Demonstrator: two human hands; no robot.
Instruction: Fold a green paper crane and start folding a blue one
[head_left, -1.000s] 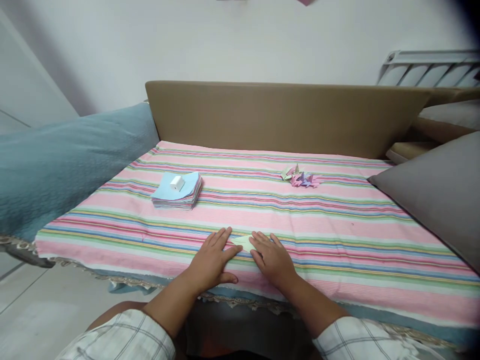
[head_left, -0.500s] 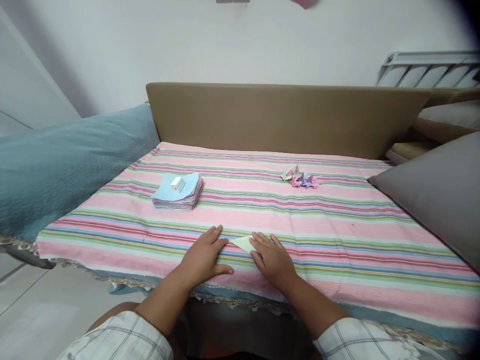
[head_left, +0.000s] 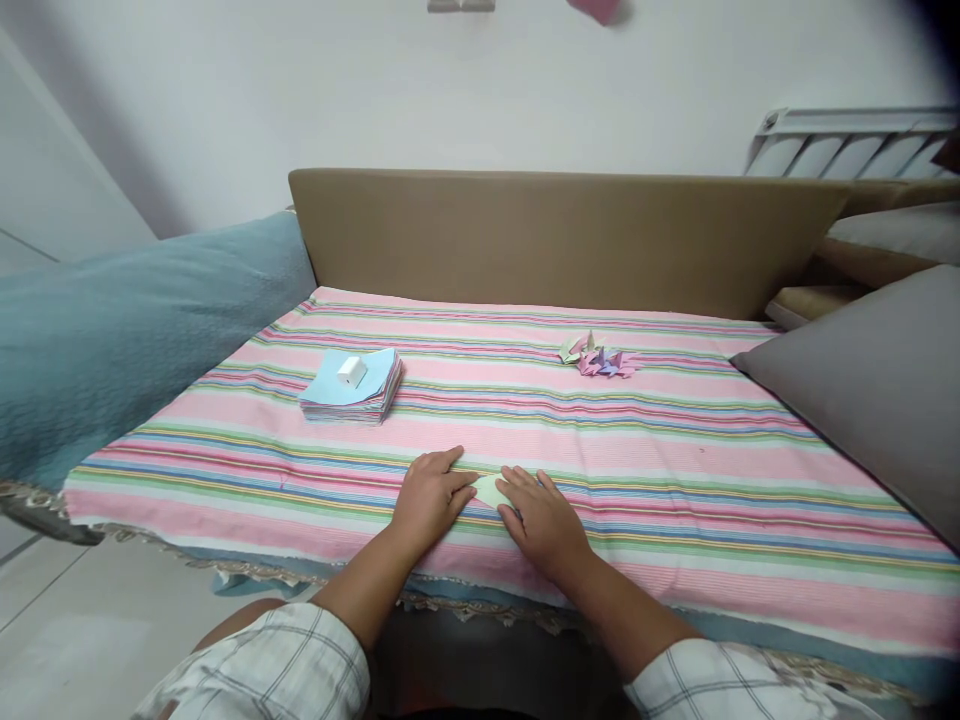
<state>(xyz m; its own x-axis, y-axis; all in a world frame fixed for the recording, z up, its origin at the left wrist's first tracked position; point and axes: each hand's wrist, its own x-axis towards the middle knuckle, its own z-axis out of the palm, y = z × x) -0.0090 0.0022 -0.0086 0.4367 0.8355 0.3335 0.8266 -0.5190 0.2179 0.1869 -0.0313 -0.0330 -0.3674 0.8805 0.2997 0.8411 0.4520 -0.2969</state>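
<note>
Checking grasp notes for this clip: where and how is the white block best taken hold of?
Likely by two opposite side faces, pinched from above: the white block is small and boxy, and sits on top of the paper stack with nothing over it.

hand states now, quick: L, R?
Left hand: at left tip of the pale green folded paper; pinching or pressing, can't tell.
Right hand: open, resting on the paper's right end.

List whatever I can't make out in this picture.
In the head view:
Right end of the pale green paper: under the right hand.
Its left tip: covered by the left hand.
Folded paper pieces: too small and bunched to count.
Pink wall item: cut off by top edge.
Gray cushion: cut off by right edge.
</note>
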